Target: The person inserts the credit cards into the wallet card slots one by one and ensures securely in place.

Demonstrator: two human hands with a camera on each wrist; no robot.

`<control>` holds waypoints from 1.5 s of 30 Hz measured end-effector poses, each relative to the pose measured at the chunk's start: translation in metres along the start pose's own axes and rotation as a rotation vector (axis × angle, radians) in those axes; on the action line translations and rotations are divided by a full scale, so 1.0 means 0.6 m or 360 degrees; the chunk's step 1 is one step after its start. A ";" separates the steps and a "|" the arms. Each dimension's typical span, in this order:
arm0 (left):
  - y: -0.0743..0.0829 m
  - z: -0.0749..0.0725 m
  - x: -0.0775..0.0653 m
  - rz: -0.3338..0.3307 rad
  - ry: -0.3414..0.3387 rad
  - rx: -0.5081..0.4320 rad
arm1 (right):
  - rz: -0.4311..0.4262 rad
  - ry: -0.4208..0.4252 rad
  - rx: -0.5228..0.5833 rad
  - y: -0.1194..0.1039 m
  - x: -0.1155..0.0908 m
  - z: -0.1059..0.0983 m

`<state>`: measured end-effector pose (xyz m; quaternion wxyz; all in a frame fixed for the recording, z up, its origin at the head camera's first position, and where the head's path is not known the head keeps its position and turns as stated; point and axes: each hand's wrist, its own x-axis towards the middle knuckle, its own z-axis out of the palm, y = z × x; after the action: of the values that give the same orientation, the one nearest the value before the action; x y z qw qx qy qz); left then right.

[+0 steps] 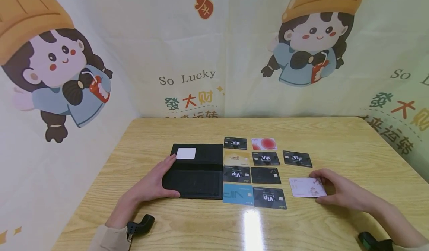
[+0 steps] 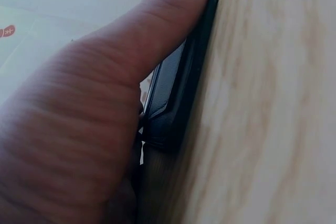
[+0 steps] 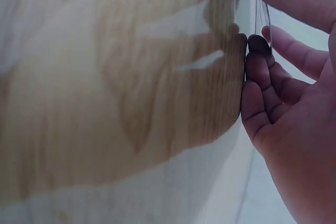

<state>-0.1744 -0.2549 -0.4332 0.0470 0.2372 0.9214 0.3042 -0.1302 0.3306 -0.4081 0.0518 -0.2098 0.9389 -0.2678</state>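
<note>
A black wallet (image 1: 196, 184) lies spread flat on the wooden table, with a white card (image 1: 186, 153) in its upper half. My left hand (image 1: 152, 182) grips the wallet's left side, thumb at the lower edge and fingers at the upper corner. In the left wrist view the thumb (image 2: 152, 24) presses along the wallet's dark edge (image 2: 173, 87). My right hand (image 1: 345, 191) pinches a pale pink VIP card (image 1: 306, 187) by its right end, low over the table. Seen edge-on in the right wrist view, that card (image 3: 269, 22) is between thumb and fingers.
Right of the wallet, several cards lie in two columns: black, a gold card (image 1: 236, 158), a blue card (image 1: 238, 194) and a red-and-white card (image 1: 264, 143). A separate black Vip card (image 1: 297, 158) lies farther right. A printed cloth (image 1: 187, 50) hangs behind the table (image 1: 201, 225).
</note>
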 end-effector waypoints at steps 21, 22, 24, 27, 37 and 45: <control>-0.001 0.000 -0.007 -0.0056 -0.0013 -0.0031 | -0.0046 0.0271 0.0066 -0.057 0.041 0.012; -0.001 -0.001 -0.008 -0.0057 -0.0014 -0.0031 | -0.0080 0.0291 0.0072 -0.065 0.047 0.015; -0.001 -0.001 -0.009 -0.0056 -0.0014 -0.0027 | -0.0144 0.0318 0.0085 -0.080 0.059 0.022; 0.000 -0.001 -0.009 -0.0065 -0.0016 -0.0022 | -0.0191 0.0304 0.0104 -0.103 0.079 0.032; 0.001 0.001 -0.005 -0.0077 -0.0025 -0.0017 | -0.0154 0.0144 0.0143 -0.186 0.135 0.081; 0.000 0.001 0.001 -0.0058 -0.0028 -0.0007 | -0.0282 0.0050 0.0017 -0.232 0.169 0.119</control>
<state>-0.1749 -0.2541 -0.4337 0.0612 0.2229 0.9244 0.3034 -0.1563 0.1465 -0.3941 0.0143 -0.2875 0.9159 -0.2797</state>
